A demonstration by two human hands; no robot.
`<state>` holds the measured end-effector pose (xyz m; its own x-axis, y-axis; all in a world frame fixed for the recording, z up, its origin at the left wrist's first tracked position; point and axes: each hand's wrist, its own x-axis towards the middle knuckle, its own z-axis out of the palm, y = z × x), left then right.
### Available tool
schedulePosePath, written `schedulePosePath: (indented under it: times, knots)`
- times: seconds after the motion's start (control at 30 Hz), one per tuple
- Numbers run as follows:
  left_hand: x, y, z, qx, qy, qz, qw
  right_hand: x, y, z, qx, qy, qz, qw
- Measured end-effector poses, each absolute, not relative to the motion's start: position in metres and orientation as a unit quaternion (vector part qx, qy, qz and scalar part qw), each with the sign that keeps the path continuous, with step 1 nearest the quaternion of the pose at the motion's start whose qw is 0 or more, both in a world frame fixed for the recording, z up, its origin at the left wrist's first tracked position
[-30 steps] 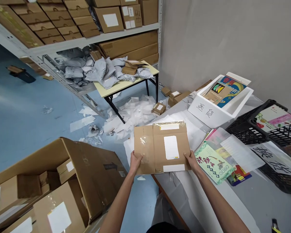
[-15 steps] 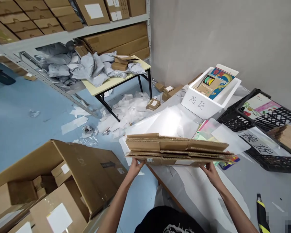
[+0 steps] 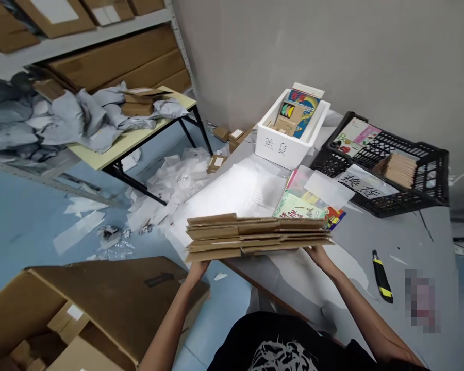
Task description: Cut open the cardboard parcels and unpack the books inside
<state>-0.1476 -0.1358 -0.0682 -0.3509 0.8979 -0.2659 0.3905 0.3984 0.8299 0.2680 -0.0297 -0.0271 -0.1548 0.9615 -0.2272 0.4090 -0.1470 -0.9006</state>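
Note:
Both my hands hold up a flattened cardboard box [image 3: 255,238], its folded layers seen edge-on over the near edge of the grey table [image 3: 278,278]. My left hand [image 3: 199,268] grips its lower left side, the fingers mostly hidden under the cardboard. At its lower right side my right hand [image 3: 317,256] holds on, also partly covered. Just behind the cardboard lie white sheets [image 3: 232,188] and some colourful booklets [image 3: 299,206]. A black and yellow utility knife [image 3: 382,277] rests on the table to the right of my right hand.
A white foam box [image 3: 284,147] and a black plastic crate [image 3: 386,196] stand on the table's far side. A large open carton [image 3: 112,304] holding smaller boxes sits at lower left. Grey parcels [image 3: 77,118] pile on a yellow table [image 3: 100,154]; paper scraps [image 3: 174,180] litter the floor.
My view has turned to the right, so the crate and knife show more fully. The cardboard is still in both hands and now tips differently, showing more of its stacked edges.

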Motion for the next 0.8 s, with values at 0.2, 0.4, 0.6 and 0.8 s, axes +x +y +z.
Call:
schedulePosePath:
  times: [0.2, 0.4, 0.6, 0.8]
  knots:
    - [-0.131, -0.114, -0.001, 0.415, 0.706, 0.408, 0.404, 0.276, -0.052, 0.046, -0.556, -0.531, 0.497, 0.402]
    - [-0.070, -0.100, 0.039, 0.401, 0.640, 0.431, 0.493, 0.310, -0.105, 0.073, -0.580, -0.418, 0.493, 0.496]
    - [0.002, -0.045, 0.033, 0.537, 0.573, 0.342, 0.516, 0.364, -0.155, 0.056, -0.566, -0.268, 0.489, 0.607]
    - [0.006, -0.048, 0.011, 0.600, 0.577, 0.218, 0.509, 0.395, -0.184, 0.026, -0.577, -0.156, 0.452, 0.663]
